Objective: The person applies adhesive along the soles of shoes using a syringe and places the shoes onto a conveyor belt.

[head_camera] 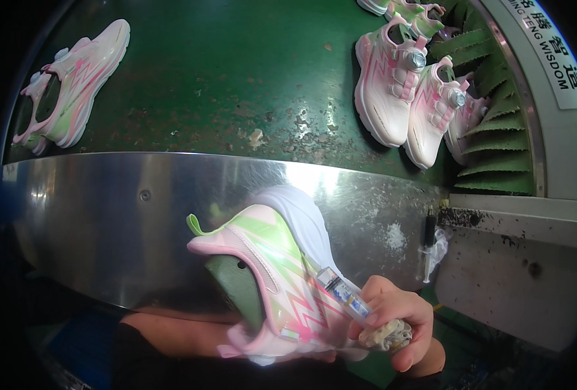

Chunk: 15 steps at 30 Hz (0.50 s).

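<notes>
A pink, white and green sneaker (278, 253) with a white sole and a green shoe last (237, 287) inside lies tilted on its side before me. My left forearm runs in behind it. My left hand (325, 356) supports the sneaker from below and is mostly hidden, with only a little skin showing at its lower edge. In my right hand (400, 312) are a small clear tube (344, 295) with blue printing and a crumpled, stained cloth (387, 335). The tube's far end overlaps the sneaker near the sole edge; whether they touch, I cannot tell.
Beyond the stainless steel ledge (98, 195) runs a worn green conveyor belt (230, 87). One similar sneaker (81, 87) lies at its left; several stand at right, including this one (386, 92), beside green curtain strips (498, 136). A syringe-like tool (430, 243) rests against the right side.
</notes>
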### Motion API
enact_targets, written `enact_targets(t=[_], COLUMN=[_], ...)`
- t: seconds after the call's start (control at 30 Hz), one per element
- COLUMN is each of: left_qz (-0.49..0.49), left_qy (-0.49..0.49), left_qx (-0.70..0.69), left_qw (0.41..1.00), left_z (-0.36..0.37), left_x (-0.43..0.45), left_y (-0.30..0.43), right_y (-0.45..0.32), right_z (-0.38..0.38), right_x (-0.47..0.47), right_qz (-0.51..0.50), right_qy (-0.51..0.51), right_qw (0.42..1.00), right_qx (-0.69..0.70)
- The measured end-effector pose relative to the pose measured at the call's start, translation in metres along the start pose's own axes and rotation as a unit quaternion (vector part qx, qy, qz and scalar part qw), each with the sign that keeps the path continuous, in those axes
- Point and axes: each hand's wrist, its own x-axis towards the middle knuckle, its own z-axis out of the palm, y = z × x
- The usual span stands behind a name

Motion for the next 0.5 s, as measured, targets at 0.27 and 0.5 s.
enact_targets(t=[0.27,0.5], left_qz=[-0.009,-0.009], left_qy=[-0.001,0.002], left_qx=[0.0,-0.002], left_qw=[1.0,1.0], left_z=[0.0,0.001], left_x=[0.0,-0.003], left_y=[-0.008,-0.006], right_y=[-0.007,-0.015], right_z=[-0.005,0.0], right_x=[-0.005,-0.015], right_qz=[-0.017,0.028], right_qy=[-0.027,0.01], right_qw=[0.999,0.998], right_qx=[-0.039,-0.055])
